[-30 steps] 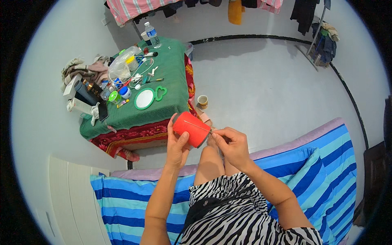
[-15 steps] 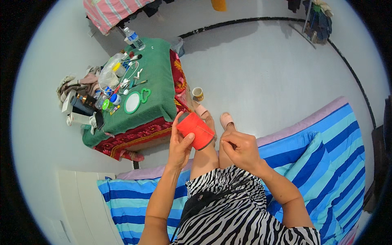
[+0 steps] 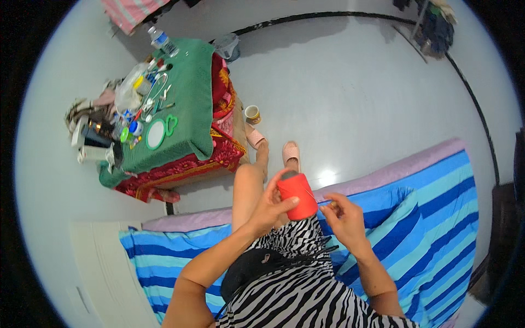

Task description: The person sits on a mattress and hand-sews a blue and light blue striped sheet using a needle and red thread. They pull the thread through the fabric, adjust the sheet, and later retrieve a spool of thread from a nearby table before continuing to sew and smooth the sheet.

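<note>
Just below centre, I see the left hand (image 3: 267, 208) clasping a red spool (image 3: 302, 195); the right hand (image 3: 344, 217), half-curled beside it, may pinch something, I can't tell. A loosened left grip could drop it.

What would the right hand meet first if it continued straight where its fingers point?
The right hand would probably first meet the red spool held in the left hand, though the depth is unclear.

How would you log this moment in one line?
left hand: holds red thread spool | right hand: beside spool, grip unclear | around: blue-striped bedding, pink slippers, cup on floor
</note>
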Demonstrator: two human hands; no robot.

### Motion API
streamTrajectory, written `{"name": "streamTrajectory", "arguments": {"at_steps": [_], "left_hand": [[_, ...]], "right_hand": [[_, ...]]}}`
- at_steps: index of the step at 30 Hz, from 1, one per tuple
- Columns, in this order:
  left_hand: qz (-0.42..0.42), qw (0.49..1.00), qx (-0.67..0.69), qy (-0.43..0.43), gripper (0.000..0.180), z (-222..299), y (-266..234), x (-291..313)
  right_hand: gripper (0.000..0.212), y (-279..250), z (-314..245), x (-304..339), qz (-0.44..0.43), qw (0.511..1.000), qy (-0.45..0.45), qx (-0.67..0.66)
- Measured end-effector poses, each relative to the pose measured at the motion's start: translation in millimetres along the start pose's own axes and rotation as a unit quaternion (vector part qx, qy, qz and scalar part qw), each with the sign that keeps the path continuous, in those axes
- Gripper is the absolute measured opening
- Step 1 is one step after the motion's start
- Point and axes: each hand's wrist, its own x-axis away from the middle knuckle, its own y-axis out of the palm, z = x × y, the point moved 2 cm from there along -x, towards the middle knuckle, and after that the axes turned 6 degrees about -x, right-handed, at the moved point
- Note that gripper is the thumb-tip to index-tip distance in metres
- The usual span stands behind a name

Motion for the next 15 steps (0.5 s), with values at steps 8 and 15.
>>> {"name": "streamTrajectory", "arguments": {"at_steps": [8, 15], "left_hand": [[-0.057, 0.995, 0.060, -0.057, 0.070, -20.8, 31.4, -13.0], [-0.086, 0.994, 0.042, -0.046, 0.070, -24.1, 43.9, -15.0]], "right_hand": [[0.007, -37.4, 20.2, 19.0, 0.020, 0.999, 0.015, 0.035], [0.008, -35.4, 38.0, 42.5, 0.097, 0.987, 0.119, -0.045]]}}
